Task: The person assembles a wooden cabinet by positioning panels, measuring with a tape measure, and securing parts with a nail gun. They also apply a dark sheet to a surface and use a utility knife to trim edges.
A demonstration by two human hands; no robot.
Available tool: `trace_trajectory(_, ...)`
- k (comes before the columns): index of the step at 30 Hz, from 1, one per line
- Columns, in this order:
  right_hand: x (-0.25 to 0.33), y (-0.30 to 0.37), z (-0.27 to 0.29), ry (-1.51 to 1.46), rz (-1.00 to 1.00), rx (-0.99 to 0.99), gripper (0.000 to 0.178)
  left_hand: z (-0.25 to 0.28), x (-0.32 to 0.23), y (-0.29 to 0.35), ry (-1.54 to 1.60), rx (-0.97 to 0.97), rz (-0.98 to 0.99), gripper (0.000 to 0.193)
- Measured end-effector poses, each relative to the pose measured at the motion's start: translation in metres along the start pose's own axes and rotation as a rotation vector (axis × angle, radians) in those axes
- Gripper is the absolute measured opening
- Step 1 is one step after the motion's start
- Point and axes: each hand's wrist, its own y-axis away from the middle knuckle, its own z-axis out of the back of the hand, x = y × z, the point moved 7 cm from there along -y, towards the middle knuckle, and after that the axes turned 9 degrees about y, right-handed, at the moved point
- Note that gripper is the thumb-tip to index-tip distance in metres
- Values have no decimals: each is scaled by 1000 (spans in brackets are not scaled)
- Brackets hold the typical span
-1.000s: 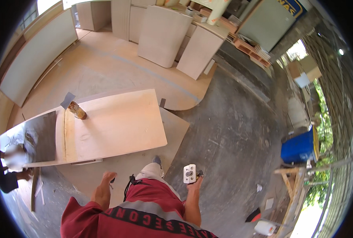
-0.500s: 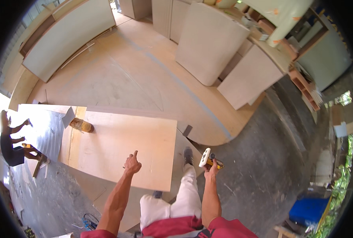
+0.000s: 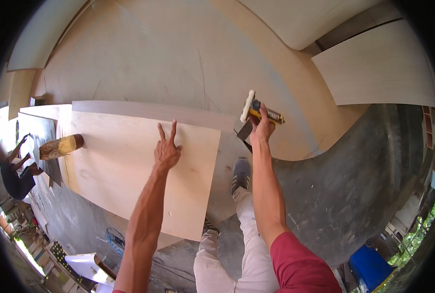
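- The right hand [image 3: 261,128] is closed around a yellow and black power tool [image 3: 277,117], with the fingers wrapped on its body.
- The tool is therefore in the right hand, tilted, and its white flat plate [image 3: 248,106] points to the left of this hand.
- On the dark side of the tool some printed lettering is visible, but it is small and not clear.
- The left hand [image 3: 167,152] is over a pale wooden board [image 3: 129,168]. Two fingers are stretched and spread apart, and the other fingers look folded. The palm side is hidden, so one cannot tell if they keep something small, nor if the hand touches the board.
- To the left of the left hand, well apart from it, there is a brown stained container [image 3: 61,147]; whether it carries a label cannot be told.
- Farther left of this hand a co-worker [image 3: 16,171] in dark clothes reaches toward a dark shiny sheet [image 3: 51,131].
- Just left of the right hand, below the plate, a dark flat piece [image 3: 244,132] is seen.
- Below the right hand is a striped grey shoe [image 3: 241,172].
- Far below and to the right of the right hand stands a blue bin [image 3: 371,267].
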Motion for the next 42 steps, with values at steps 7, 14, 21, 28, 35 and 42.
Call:
trace_trajectory(7, -25, 3, -19, 39, -26, 52, 41, -2, 6, -6, 17, 10, -4, 89)
trace_trajectory(14, -44, 24, -18, 73, -41, 46, 53, -4, 9, -6, 18, -36, -35, 86)
trace_trajectory(21, -55, 21, -13, 190, 126, 57, 45, -6, 9, -7, 27, -9, -41, 88)
trace_trajectory(28, -57, 32, -12, 172, 175, 38, 40, -9, 8, -8, -8, -8, -158, 96)
trace_trajectory(35, -63, 36, -14, 221, 163, 47, 41, -10, 13, -10, -6, -12, -160, 98)
trace_trajectory(42, -66, 46, -8, 232, 130, 49, 47, -8, 9, -10, -9, -59, -209, 94)
